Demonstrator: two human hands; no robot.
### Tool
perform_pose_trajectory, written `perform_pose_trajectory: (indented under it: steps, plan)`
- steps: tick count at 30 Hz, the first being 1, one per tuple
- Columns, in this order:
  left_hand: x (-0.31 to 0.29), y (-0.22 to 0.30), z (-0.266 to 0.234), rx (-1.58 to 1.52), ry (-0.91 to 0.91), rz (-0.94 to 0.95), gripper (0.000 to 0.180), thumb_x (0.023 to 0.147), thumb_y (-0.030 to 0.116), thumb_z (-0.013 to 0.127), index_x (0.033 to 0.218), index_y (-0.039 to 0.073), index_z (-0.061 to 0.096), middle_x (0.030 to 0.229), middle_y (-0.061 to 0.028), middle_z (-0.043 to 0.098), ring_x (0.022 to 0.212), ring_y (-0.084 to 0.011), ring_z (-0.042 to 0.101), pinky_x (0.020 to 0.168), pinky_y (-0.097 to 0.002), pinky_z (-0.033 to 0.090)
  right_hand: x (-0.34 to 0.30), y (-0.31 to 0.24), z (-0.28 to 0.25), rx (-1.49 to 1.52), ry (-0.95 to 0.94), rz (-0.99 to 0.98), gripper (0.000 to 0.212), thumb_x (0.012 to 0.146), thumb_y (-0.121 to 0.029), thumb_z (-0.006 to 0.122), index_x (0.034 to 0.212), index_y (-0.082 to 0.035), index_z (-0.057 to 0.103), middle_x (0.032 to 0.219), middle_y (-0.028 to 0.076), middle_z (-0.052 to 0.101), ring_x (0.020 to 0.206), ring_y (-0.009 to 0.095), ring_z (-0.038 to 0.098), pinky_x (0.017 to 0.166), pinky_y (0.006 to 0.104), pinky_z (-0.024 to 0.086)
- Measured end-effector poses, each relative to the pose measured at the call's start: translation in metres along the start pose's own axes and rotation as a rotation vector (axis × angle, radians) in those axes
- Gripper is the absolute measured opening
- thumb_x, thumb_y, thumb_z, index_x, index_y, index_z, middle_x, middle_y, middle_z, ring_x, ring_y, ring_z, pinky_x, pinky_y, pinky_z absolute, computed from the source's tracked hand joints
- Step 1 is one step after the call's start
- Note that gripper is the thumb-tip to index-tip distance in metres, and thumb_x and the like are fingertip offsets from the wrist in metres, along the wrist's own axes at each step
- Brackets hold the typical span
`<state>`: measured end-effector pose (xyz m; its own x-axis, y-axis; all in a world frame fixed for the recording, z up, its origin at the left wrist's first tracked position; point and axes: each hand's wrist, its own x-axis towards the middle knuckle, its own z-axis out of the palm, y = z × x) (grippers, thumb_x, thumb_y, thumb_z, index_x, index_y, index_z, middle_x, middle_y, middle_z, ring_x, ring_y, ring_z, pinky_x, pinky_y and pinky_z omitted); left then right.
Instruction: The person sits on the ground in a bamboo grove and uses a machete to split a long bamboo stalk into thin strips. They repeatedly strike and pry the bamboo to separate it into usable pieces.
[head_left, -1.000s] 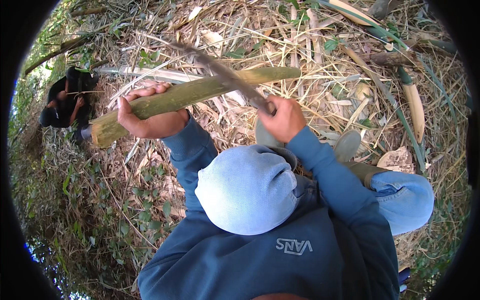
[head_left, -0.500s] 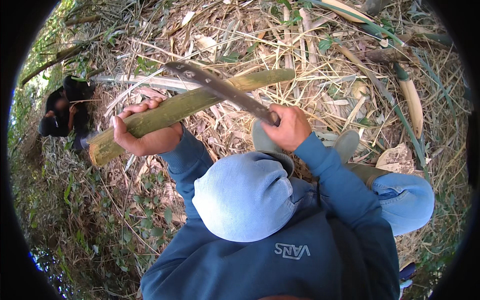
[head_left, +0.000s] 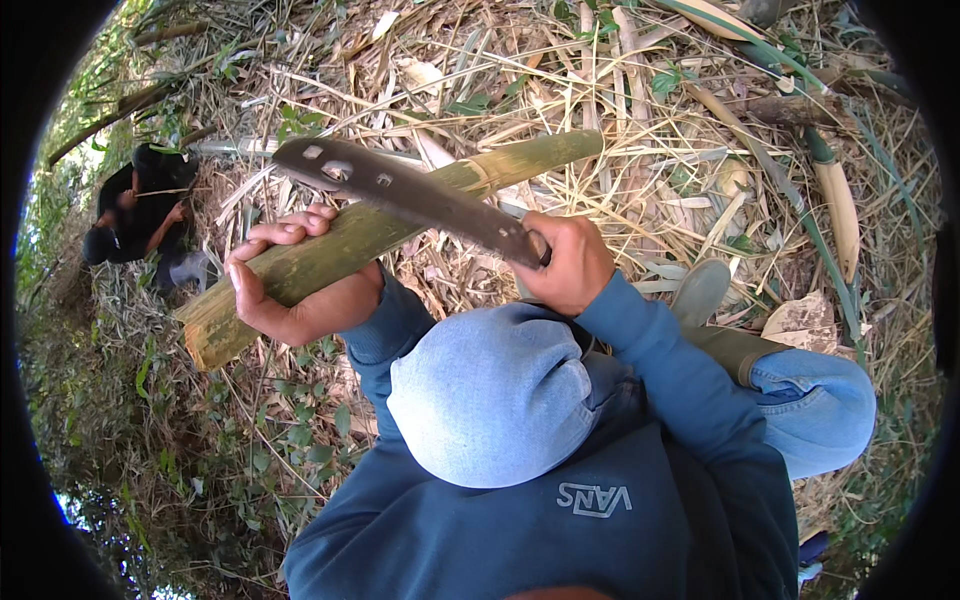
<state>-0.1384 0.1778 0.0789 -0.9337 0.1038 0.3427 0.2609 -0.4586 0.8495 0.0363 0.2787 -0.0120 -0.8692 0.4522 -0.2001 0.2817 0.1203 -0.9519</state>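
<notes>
My left hand [head_left: 338, 306] is wrapped from below around a thick green bamboo piece [head_left: 345, 248], near its rough, pale cut end. The bamboo slants up to the right across the front of my body. In my right hand [head_left: 572, 264] is the handle of a dark machete [head_left: 425, 198] with several holes near its broad tip. Its blade lies across the bamboo in view, pointing up and left; whether it touches cannot be told. A pale scraped patch [head_left: 485, 172] shows on the bamboo just beyond the blade. My right fingers hide most of the handle.
My bent knee [head_left: 490, 400] in light denim is just below the bamboo. A boot [head_left: 700, 292] rests on ground strewn with dry straw and leaves. Split bamboo lengths [head_left: 835, 205] lie at the right. Another person [head_left: 145, 210] in dark clothes sits at the far left.
The machete's tip has swung left, and more of its flat side shows. My left hand and the bamboo's cut end have dropped slightly. My right hand has shifted a little left.
</notes>
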Motion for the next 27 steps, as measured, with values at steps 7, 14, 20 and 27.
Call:
perform_pose_trajectory:
  steps: [7,14,20,27]
  plan:
    - [0.003,0.001,-0.001,0.003,0.046,-0.024,0.036,0.094,0.041,0.039,0.087,0.007,0.052,0.068,-0.0102,0.054,0.055,-0.0217,0.055,0.057,-0.0371,0.051,-0.002,0.003,0.003,0.007,0.022,-0.027,0.022,0.071,-0.018,0.07,0.079,0.0,0.061,0.057,0.018,0.054,0.052,0.034,0.057,0.052,0.0389,0.044]
    - [0.001,-0.004,-0.011,0.058,0.095,-0.059,0.042,0.095,0.047,0.039,0.083,0.009,0.053,0.064,-0.0084,0.056,0.054,-0.0215,0.057,0.055,-0.0368,0.053,0.001,0.006,0.002,-0.024,0.058,0.09,0.019,0.073,-0.018,0.069,0.077,-0.002,0.061,0.058,0.018,0.056,0.057,0.038,0.059,0.054,0.0412,0.045]
    - [-0.004,-0.006,0.002,0.182,0.201,-0.036,0.04,0.096,0.045,0.041,0.082,0.009,0.053,0.063,-0.0065,0.055,0.051,-0.0213,0.056,0.052,-0.0379,0.053,0.002,0.035,0.001,-0.066,0.095,0.226,0.022,0.075,-0.022,0.066,0.076,0.0,0.061,0.057,0.018,0.055,0.055,0.035,0.058,0.054,0.0416,0.045]
    - [-0.007,-0.011,-0.001,0.092,0.175,-0.034,0.037,0.095,0.042,0.042,0.084,0.009,0.052,0.067,-0.0069,0.054,0.054,-0.0198,0.057,0.055,-0.0377,0.053,-0.004,0.025,-0.009,-0.048,0.042,0.161,0.025,0.075,-0.023,0.067,0.075,0.001,0.062,0.055,0.018,0.054,0.054,0.034,0.059,0.054,0.0408,0.045]
